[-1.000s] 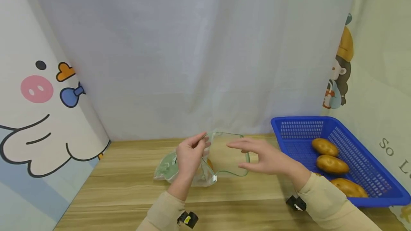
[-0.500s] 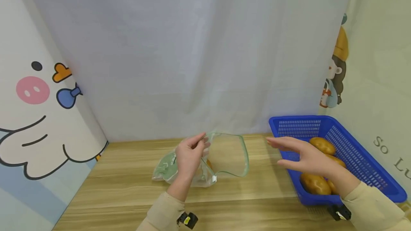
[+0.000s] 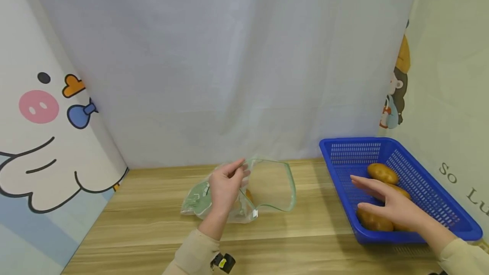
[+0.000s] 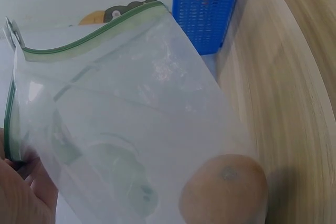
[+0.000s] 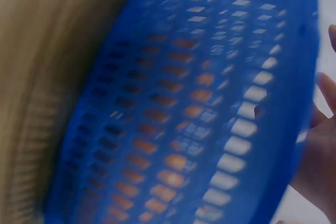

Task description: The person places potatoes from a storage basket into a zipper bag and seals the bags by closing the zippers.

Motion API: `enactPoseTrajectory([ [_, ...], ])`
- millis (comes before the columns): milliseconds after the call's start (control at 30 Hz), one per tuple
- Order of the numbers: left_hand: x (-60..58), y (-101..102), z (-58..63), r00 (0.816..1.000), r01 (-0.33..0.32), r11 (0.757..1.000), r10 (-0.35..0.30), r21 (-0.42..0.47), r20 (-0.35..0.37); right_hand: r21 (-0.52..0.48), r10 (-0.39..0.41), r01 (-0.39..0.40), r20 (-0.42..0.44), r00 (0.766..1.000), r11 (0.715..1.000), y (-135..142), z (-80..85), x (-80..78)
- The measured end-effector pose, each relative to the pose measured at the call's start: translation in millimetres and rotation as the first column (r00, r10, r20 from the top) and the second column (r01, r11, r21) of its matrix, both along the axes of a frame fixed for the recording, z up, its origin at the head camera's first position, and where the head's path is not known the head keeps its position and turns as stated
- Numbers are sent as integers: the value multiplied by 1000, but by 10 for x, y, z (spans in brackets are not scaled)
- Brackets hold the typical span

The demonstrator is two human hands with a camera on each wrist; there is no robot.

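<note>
My left hand [image 3: 226, 188] pinches the rim of a clear zip bag [image 3: 273, 186] with a green seal edge and a white slider. The bag's mouth gapes toward the right. Inside it, seen through the plastic in the left wrist view, lies a brown potato [image 4: 224, 190]. A green print covers part of the bag's side. My right hand [image 3: 393, 205] is over the blue basket [image 3: 336, 181], thumb and fingers spread, holding nothing. Several potatoes [image 3: 383, 174] lie in that basket, some partly hidden behind the hand.
The basket stands at the right of the wood-grain table [image 3: 282, 245], close to the printed side curtain [image 3: 447, 96]. A pale curtain [image 3: 229, 75] hangs along the table's back edge. Perforated basket wall fills much of the right wrist view.
My right hand has moved right, from beside the bag's mouth to over the basket. The left hand keeps its pinch on the bag in nearly the same place.
</note>
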State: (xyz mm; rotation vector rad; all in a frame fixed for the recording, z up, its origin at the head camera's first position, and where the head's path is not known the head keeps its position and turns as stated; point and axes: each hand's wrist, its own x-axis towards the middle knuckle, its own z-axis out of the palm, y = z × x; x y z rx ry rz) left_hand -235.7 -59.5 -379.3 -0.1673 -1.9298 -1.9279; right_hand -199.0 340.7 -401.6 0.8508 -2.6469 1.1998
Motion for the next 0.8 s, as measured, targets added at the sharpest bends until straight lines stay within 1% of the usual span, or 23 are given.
enactPoseTrajectory([
  [133,2,-3,-7,1000,5,1000,-5,7,-2,103,-36,44,-84,996,994,151,-136,-52],
  [200,4,-4,-9,1000,6,1000,-5,10,-3,145,-27,43,-110,994,988,212,-202,-88],
  [367,8,-7,-13,1000,12,1000,-12,13,-1,227,24,-2,-95,995,974,321,-351,-186],
  [467,5,-8,-15,1000,12,1000,-12,13,6,296,35,-13,-69,997,955,335,-384,-220],
  [533,2,-9,-16,1000,10,1000,-11,11,8,327,38,-25,-33,999,945,328,-388,-232],
  [600,2,-9,-15,1000,9,1000,-9,9,8,340,43,-48,22,999,939,321,-389,-239],
  [667,5,-8,-13,1000,8,1000,-8,7,6,347,63,-80,59,996,935,325,-403,-251],
  [800,8,-6,-11,1000,8,1000,-8,0,7,355,117,-142,91,989,924,347,-437,-274],
])
